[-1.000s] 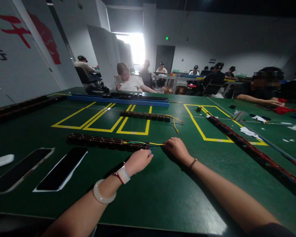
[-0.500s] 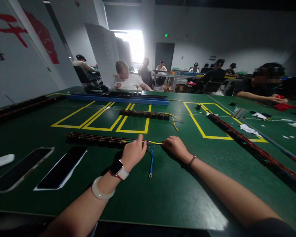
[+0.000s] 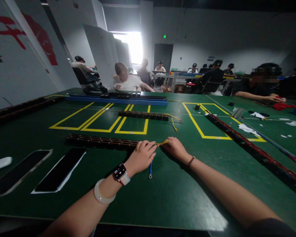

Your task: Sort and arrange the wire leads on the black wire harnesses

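Note:
A long black strip [image 3: 101, 141] with thin wires along its top lies crosswise before me. My left hand [image 3: 142, 155] is at its right end, fingers bent and closed around the base of a yellow cable [image 3: 161, 143]; the fingers hide that end of the strip. On the cable's other side, my right hand [image 3: 175, 148] pinches it near its tip. From under my left hand a blue cable [image 3: 151, 169] hangs toward me, its metal ring terminal lying on the green table [image 3: 172, 194].
A similar strip [image 3: 143, 115] with yellow leads lies farther back, before a blue tray [image 3: 115, 100]. A wire-covered strip [image 3: 249, 146] runs along the right. Two phones, one a dark phone [image 3: 60, 169], lie left. People sit across the table.
My left hand has slid right along the cable toward my right hand, covering the strip's end and the green wire there. The right hand has barely moved. The watch face has lit up.

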A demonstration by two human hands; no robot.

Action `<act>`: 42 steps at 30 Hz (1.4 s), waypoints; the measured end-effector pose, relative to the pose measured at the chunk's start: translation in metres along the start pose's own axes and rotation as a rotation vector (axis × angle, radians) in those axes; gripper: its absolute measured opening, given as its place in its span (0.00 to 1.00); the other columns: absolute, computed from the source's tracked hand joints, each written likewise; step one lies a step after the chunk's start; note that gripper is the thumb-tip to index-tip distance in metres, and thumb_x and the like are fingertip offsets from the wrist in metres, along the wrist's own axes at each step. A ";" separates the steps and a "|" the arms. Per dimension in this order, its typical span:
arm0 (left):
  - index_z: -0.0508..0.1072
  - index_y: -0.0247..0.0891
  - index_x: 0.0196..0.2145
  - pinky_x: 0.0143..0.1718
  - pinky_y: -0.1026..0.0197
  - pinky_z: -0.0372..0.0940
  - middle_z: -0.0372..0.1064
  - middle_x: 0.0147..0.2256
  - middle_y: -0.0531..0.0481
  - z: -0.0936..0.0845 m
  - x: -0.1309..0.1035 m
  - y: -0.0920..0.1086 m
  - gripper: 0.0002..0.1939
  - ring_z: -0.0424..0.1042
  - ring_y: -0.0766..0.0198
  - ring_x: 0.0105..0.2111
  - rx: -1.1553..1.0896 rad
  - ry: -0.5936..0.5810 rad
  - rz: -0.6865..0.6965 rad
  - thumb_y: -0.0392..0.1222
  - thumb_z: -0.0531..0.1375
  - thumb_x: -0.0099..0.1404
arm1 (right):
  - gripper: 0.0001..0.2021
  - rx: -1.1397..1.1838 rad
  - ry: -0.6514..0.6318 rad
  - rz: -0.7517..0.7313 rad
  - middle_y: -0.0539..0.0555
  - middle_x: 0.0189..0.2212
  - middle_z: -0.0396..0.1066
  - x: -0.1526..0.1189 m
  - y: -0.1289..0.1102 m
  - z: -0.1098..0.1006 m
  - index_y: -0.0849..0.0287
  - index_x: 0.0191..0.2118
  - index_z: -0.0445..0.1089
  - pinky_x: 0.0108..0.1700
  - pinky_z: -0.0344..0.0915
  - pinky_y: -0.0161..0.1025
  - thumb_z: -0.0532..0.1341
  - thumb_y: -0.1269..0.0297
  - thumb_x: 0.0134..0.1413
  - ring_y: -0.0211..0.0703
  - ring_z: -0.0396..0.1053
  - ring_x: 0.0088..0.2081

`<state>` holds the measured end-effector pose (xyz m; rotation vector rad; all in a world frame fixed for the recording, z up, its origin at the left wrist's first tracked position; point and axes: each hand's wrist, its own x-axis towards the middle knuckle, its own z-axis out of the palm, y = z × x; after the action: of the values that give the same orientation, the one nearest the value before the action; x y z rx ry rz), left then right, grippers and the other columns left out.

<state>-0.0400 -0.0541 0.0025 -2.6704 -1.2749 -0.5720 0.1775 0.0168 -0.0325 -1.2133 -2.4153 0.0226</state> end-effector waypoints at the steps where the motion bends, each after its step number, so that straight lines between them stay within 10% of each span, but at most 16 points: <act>1: 0.67 0.41 0.53 0.52 0.49 0.54 0.63 0.55 0.46 0.002 -0.001 0.001 0.18 0.59 0.56 0.51 -0.005 -0.020 0.020 0.41 0.49 0.68 | 0.08 0.002 -0.006 -0.003 0.53 0.28 0.70 0.000 0.000 0.000 0.58 0.34 0.74 0.36 0.55 0.35 0.60 0.61 0.58 0.40 0.65 0.33; 8: 0.71 0.40 0.46 0.54 0.52 0.53 0.62 0.54 0.44 -0.006 0.000 0.008 0.14 0.57 0.56 0.53 -0.104 -0.037 -0.037 0.42 0.52 0.66 | 0.10 0.007 -0.035 0.017 0.53 0.29 0.69 0.001 -0.003 -0.002 0.59 0.37 0.74 0.37 0.56 0.35 0.58 0.60 0.59 0.40 0.65 0.33; 15: 0.71 0.36 0.31 0.32 0.60 0.59 0.69 0.28 0.44 -0.012 0.001 0.011 0.19 0.69 0.60 0.28 -0.197 -0.227 -0.398 0.46 0.44 0.68 | 0.10 0.116 -0.103 0.056 0.54 0.32 0.70 0.000 -0.014 -0.012 0.59 0.39 0.73 0.41 0.56 0.36 0.58 0.59 0.59 0.41 0.65 0.38; 25: 0.61 0.35 0.36 0.16 0.69 0.52 0.67 0.29 0.53 0.005 0.006 0.011 0.07 0.62 0.74 0.15 -1.061 -0.391 -0.746 0.41 0.49 0.66 | 0.20 0.188 -0.294 0.177 0.52 0.28 0.72 0.001 -0.047 -0.017 0.60 0.29 0.70 0.35 0.53 0.35 0.61 0.45 0.50 0.40 0.66 0.31; 36: 0.62 0.34 0.37 0.25 0.68 0.58 0.63 0.24 0.54 0.004 0.003 0.018 0.09 0.68 0.70 0.25 -1.491 -0.279 -0.813 0.43 0.49 0.68 | 0.08 0.329 -0.255 0.272 0.53 0.32 0.74 -0.005 -0.063 -0.019 0.61 0.35 0.68 0.28 0.53 0.32 0.60 0.61 0.54 0.38 0.68 0.30; 42: 0.63 0.34 0.37 0.28 0.66 0.60 0.66 0.26 0.52 0.010 0.003 0.020 0.14 0.69 0.70 0.25 -1.701 -0.233 -0.780 0.50 0.52 0.67 | 0.05 -0.144 -0.193 0.049 0.55 0.29 0.73 -0.010 -0.080 -0.030 0.60 0.31 0.69 0.37 0.52 0.39 0.57 0.69 0.57 0.43 0.68 0.32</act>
<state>-0.0204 -0.0620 -0.0044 -2.9951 -2.7834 -2.3800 0.1330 -0.0454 0.0070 -1.3926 -2.5902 -0.0205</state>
